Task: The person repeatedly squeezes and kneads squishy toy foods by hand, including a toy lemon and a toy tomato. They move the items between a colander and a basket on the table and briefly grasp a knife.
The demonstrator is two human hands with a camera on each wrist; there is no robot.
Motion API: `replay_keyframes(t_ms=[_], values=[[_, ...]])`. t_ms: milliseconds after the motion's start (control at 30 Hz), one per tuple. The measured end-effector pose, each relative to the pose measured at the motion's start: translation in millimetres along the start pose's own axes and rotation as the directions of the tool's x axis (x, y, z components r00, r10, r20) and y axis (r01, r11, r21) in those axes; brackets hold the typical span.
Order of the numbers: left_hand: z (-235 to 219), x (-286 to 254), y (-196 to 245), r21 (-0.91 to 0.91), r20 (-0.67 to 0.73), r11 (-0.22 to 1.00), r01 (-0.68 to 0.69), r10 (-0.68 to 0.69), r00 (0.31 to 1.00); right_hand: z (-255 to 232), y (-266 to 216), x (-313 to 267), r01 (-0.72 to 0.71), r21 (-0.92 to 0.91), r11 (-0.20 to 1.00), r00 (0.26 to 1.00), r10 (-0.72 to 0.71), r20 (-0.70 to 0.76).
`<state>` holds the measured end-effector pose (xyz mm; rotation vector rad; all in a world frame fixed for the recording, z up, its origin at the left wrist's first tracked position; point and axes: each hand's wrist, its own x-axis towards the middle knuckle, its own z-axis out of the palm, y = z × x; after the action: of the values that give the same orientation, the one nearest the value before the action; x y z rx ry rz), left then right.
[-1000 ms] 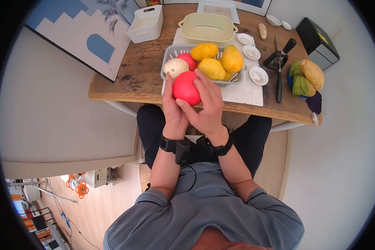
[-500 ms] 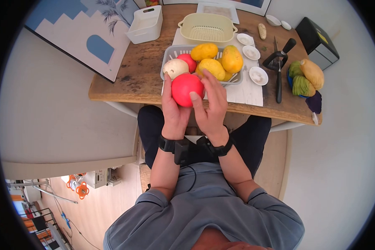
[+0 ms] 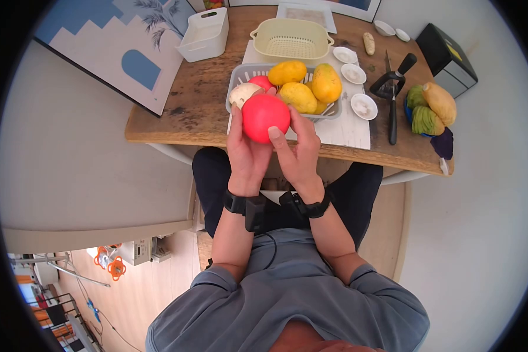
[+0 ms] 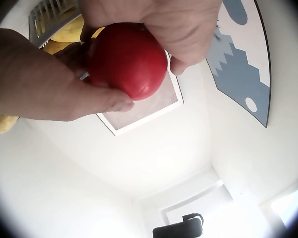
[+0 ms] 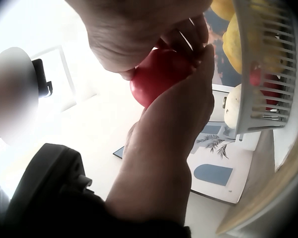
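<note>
Both hands hold a smooth, round, tomato-like red fruit (image 3: 266,119) just in front of the table edge. My left hand (image 3: 247,155) cups it from below and the left, thumb along its side. From the right my right hand (image 3: 300,149) grips it, thumb across the near face and fingers along the far right side. The left wrist view shows the red fruit (image 4: 129,62) between the two hands. Behind it stands a grey slotted basket (image 3: 236,76) with several yellow mango-like fruits (image 3: 298,97), a pale round vegetable (image 3: 243,94) and another red fruit (image 3: 261,83).
A cream colander (image 3: 292,38) and a white bin (image 3: 206,38) stand farther back. Small white dishes (image 3: 364,107) line the basket's right side. Beyond them lie a black-handled knife (image 3: 393,126) and a bowl of green and tan vegetables (image 3: 428,120). A framed picture (image 3: 141,70) leans at left.
The red fruit has turned in the hands and now sits slightly higher than half a second ago. The right hand's fingers have shifted from over its top to its right side.
</note>
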<state>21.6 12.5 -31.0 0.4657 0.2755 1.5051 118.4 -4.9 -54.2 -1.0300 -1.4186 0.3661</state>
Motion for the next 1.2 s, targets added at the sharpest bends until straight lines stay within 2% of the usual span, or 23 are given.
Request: replay_keyframes(t_ms=[133, 367, 433, 467, 533, 667, 733, 767, 833, 967, 1067, 1133, 1200], values=[[-5.2, 2.2, -1.5, 0.065, -0.023, 0.998, 0.018, -0.017, 1.000, -2.2, -4.4, 2.9, 0.011, -0.113, 0.994, 1.000, -0.010, 0.004], [-14.3, 4.0, 1.6, 0.040, -0.085, 0.996, 0.086, -0.082, 0.993, -2.2, -4.0, 4.0, 0.097, -0.215, 0.972, 0.995, -0.096, 0.015], [-8.1, 0.1, 3.6, 0.077, -0.163, 0.996, 0.055, -0.042, 0.986, -0.6, -11.3, 7.6, 0.253, -0.224, 0.941, 0.964, -0.264, -0.018], [-9.0, -0.6, 3.4, 0.074, -0.163, 0.996, 0.056, -0.043, 0.986, -0.4, -13.4, 8.5, 0.254, -0.226, 0.941, 0.964, -0.264, -0.016], [-12.8, -0.7, 4.8, 0.037, -0.204, 0.991, 0.128, -0.118, 0.972, 1.1, -15.6, 10.2, 0.357, -0.225, 0.907, 0.934, -0.348, 0.083], [-13.0, -1.2, 5.6, 0.128, -0.208, 0.987, 0.099, -0.071, 0.976, 2.7, -6.8, 7.4, 0.332, -0.195, 0.923, 0.941, -0.311, 0.135], [-3.8, -4.2, 6.9, 0.151, -0.119, 0.987, 0.049, -0.031, 0.992, 4.8, -5.2, 4.5, 0.136, -0.067, 0.988, 0.991, -0.135, 0.025], [-2.6, -3.9, 6.1, 0.153, -0.119, 0.987, 0.048, -0.030, 0.992, 3.7, -4.2, 2.8, 0.136, -0.065, 0.989, 0.991, -0.135, 0.025], [-1.0, -3.6, 4.4, 0.151, -0.059, 0.987, 0.055, -0.046, 0.997, -0.7, -2.4, -0.3, -0.126, 0.207, 0.970, 0.992, 0.121, 0.035], [-3.3, -4.1, 2.7, 0.185, -0.042, 0.981, 0.067, -0.060, 0.997, -2.3, -0.5, 1.3, -0.100, 0.157, 0.983, 0.995, 0.098, 0.023], [-6.0, -3.8, -0.6, 0.173, -0.082, 0.979, 0.111, -0.098, 0.992, -3.1, -2.9, 0.2, -0.171, 0.092, 0.981, 0.985, 0.168, 0.037], [-7.8, -2.3, -0.9, 0.115, -0.116, 0.985, 0.130, -0.117, 0.986, -2.4, -7.5, 0.9, -0.036, -0.064, 0.997, 0.999, 0.037, 0.005], [-12.5, -1.9, 0.1, 0.127, -0.129, 0.985, 0.119, -0.103, 0.986, -1.5, -9.5, 0.8, 0.015, -0.094, 0.995, 1.000, -0.016, -0.001]])
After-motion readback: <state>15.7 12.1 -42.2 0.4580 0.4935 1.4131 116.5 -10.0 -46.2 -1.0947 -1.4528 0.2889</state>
